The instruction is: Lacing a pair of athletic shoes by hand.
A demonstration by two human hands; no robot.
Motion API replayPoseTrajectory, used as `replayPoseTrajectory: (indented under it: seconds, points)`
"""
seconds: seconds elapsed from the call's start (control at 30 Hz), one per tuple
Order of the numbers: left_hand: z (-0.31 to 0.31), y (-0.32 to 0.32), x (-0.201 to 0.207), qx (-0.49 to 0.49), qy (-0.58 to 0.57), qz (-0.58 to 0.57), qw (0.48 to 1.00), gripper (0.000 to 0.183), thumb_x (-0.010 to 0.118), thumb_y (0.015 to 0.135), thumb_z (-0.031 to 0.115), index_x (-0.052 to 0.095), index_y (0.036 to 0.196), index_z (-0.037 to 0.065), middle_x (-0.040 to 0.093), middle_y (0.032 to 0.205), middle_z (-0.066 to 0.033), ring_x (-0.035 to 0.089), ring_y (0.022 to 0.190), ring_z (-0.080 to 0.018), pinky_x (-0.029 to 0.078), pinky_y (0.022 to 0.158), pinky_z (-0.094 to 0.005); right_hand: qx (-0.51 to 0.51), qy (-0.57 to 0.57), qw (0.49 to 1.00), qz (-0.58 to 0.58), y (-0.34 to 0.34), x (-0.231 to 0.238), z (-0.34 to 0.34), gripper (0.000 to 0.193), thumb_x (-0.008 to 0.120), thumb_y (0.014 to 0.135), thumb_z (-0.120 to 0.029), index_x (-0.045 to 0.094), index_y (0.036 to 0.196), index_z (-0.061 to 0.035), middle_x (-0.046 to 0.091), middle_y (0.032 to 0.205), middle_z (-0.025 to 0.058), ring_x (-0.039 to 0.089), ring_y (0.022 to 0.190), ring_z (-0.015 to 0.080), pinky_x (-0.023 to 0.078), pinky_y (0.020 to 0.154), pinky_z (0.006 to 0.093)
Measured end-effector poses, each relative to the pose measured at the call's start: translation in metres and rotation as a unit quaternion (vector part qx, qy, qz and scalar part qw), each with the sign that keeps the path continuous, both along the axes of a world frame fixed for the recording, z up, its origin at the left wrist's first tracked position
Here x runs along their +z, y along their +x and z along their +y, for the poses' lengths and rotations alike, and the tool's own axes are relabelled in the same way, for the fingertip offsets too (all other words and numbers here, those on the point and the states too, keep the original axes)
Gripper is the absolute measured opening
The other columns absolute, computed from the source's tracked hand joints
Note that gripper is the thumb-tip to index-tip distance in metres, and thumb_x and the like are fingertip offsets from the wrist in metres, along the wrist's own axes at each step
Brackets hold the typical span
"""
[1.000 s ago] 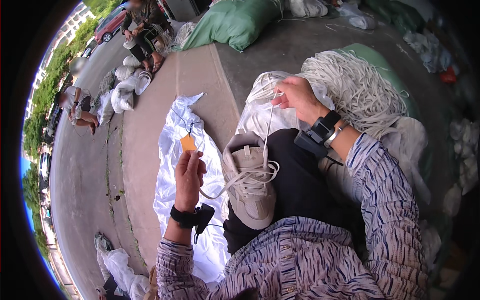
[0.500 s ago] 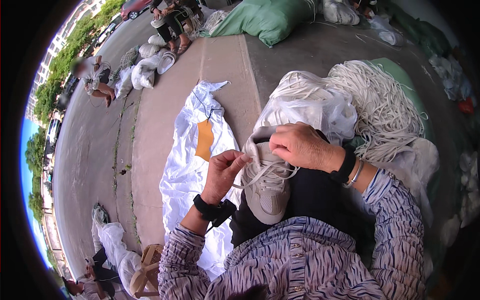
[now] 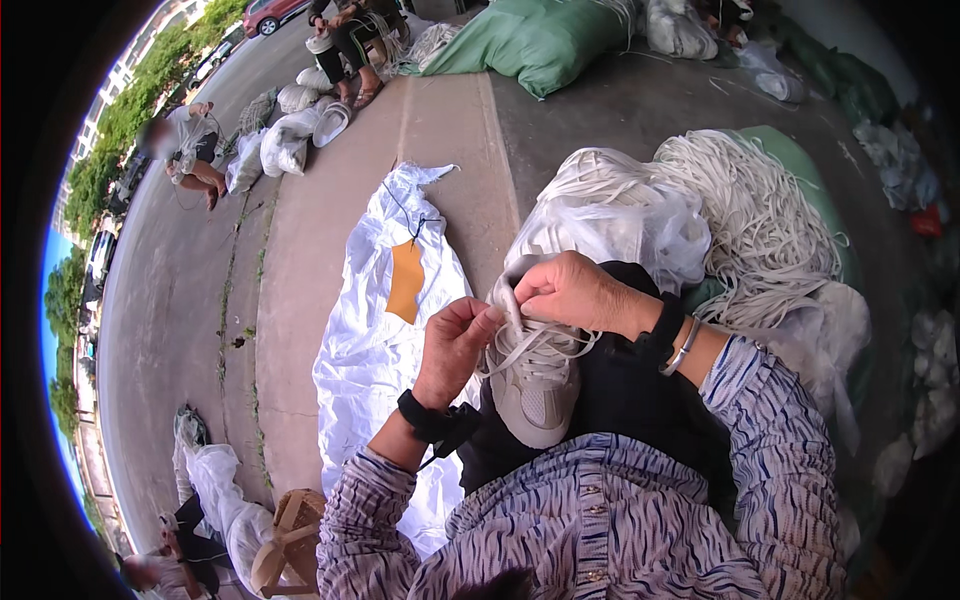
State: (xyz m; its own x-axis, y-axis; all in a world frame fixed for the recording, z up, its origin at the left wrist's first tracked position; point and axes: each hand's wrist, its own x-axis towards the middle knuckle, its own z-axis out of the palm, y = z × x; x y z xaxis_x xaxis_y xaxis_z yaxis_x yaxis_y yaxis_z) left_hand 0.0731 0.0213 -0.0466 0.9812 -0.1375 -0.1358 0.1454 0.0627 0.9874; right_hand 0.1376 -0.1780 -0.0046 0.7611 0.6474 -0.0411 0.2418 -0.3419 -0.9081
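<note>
A beige sneaker [image 3: 538, 398] rests on my lap, toe toward me, with a loose white shoelace [image 3: 533, 345] looped across its front. My left hand [image 3: 452, 345] pinches thumb against finger at the left edge of the lacing, where the lace runs by the fingertips. At the shoe's opening, the fingers of my right hand [image 3: 583, 297] are pressed together near the tongue. What lies between those fingertips is hidden. Both hands touch the sneaker.
A white sheet [image 3: 385, 355] with a tan card [image 3: 405, 283] lies to the left. On the right sit a heap of white laces [image 3: 755, 215] and a plastic bag [image 3: 655, 235]. A green sack [image 3: 535, 45] stands ahead; other people sit farther off at left.
My right hand has shifted left along the shoe's opening, closer to my left hand. My left hand stays pinched at the lacing edge.
</note>
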Motion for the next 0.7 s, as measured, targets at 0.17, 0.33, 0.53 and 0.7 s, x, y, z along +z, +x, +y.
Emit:
replayPoseTrajectory:
  seconds: [0.17,0.33,0.53,0.7]
  points:
    - [-0.012,0.0,0.027,0.018,0.429,-0.225,0.875,0.019,0.067,0.086,0.019,0.06,0.079,0.003,0.06,0.072,0.0026,0.051,0.066,-0.004,0.041,0.062,-0.0197,0.008,0.003,1.0,-0.01,0.0,-0.003,-0.003,0.016,0.063,0.073,-0.01,0.07,0.086,-0.003,0.067,0.073,0.0082,0.061,0.068,0.0114,0.047,0.064,0.0253]
    - [0.006,0.019,0.018,-0.091,0.026,0.017,0.995,0.02,0.072,0.081,0.021,0.061,0.079,0.004,0.061,0.074,0.0017,0.053,0.069,-0.0052,0.042,0.063,-0.0199,0.018,0.02,1.0,0.001,-0.002,-0.003,-0.003,0.015,0.061,0.075,-0.007,0.069,0.086,-0.0007,0.065,0.07,0.0057,0.058,0.066,0.0085,0.045,0.06,0.0244]
    - [0.0,0.022,0.017,-0.111,0.058,0.136,0.983,0.028,0.07,0.08,0.039,0.063,0.078,0.012,0.052,0.07,0.0078,0.043,0.064,-0.004,0.034,0.06,-0.0189,-0.042,-0.1,0.992,-0.066,-0.006,-0.002,0.005,0.008,0.061,0.069,-0.013,0.063,0.073,-0.0057,0.064,0.072,0.0098,0.062,0.07,0.025,0.047,0.064,0.0352]
    - [0.01,0.02,0.02,-0.082,0.037,0.166,0.982,0.036,0.065,0.084,0.04,0.066,0.084,0.005,0.055,0.071,0.0039,0.049,0.067,-0.0068,0.039,0.066,-0.0214,-0.081,-0.075,0.989,-0.097,0.005,0.002,-0.015,0.01,0.06,0.072,-0.016,0.065,0.074,-0.0074,0.064,0.067,0.0101,0.063,0.066,0.0258,0.048,0.063,0.0358]
